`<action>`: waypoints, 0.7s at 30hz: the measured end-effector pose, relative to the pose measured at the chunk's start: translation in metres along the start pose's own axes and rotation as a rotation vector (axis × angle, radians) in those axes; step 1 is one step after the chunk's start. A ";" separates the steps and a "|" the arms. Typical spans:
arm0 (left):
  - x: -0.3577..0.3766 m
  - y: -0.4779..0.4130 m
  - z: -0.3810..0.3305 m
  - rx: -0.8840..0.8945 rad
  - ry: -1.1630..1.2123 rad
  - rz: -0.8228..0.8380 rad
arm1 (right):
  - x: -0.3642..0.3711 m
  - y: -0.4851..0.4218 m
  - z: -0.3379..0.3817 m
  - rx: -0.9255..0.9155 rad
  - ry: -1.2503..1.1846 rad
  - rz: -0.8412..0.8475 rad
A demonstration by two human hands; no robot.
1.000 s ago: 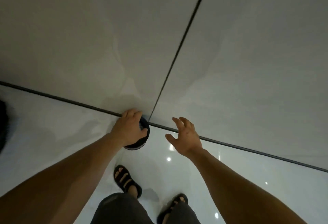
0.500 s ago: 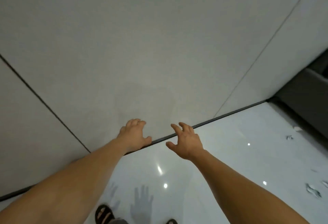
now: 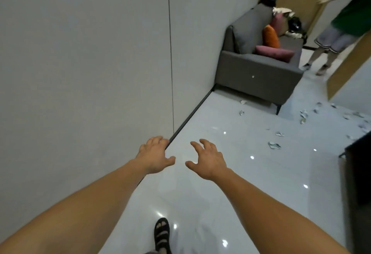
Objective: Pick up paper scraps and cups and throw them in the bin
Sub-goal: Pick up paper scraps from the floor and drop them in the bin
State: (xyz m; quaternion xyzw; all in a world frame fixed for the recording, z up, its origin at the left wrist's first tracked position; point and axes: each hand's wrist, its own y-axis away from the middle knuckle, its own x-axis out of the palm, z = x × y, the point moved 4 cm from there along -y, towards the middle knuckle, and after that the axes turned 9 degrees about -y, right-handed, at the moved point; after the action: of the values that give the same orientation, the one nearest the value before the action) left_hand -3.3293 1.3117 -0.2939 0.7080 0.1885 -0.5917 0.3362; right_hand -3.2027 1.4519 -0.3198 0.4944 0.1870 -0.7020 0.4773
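Two empty hands: left hand (image 3: pixel 154 156) and right hand (image 3: pixel 206 159) hover out front, fingers spread wide and loosely bent, gripping nothing. Paper scraps (image 3: pixel 274 145) lie scattered on the glossy floor (image 3: pixel 220 183) ahead to the right, near the grey sofa (image 3: pixel 259 72). No bin is in view, and cups can't be told from scraps. Likely best approach: go to the nearest scrap, crouch, pinch flat pieces by an edge, and gather several per trip.

home living room | grey sofa (image 3: pixel 259 72) | cushions (image 3: pixel 271 36) | tiled floor (image 3: pixel 220 183)
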 end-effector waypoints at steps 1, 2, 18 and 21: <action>-0.001 -0.015 -0.011 0.031 -0.001 0.005 | -0.007 -0.005 -0.012 0.034 -0.001 -0.008; -0.001 -0.029 -0.021 0.061 0.000 0.011 | -0.015 -0.011 -0.024 0.065 -0.001 -0.017; -0.041 -0.267 -0.122 0.352 0.008 0.112 | -0.092 -0.139 -0.149 0.395 -0.094 -0.091; -0.037 -0.308 -0.162 0.398 -0.018 0.165 | -0.107 -0.164 -0.189 0.426 -0.118 -0.098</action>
State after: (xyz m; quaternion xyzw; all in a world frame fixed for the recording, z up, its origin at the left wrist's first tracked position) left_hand -3.4273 1.6465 -0.3241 0.7682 0.0064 -0.5940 0.2385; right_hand -3.2393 1.7205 -0.3437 0.5326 0.0301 -0.7757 0.3373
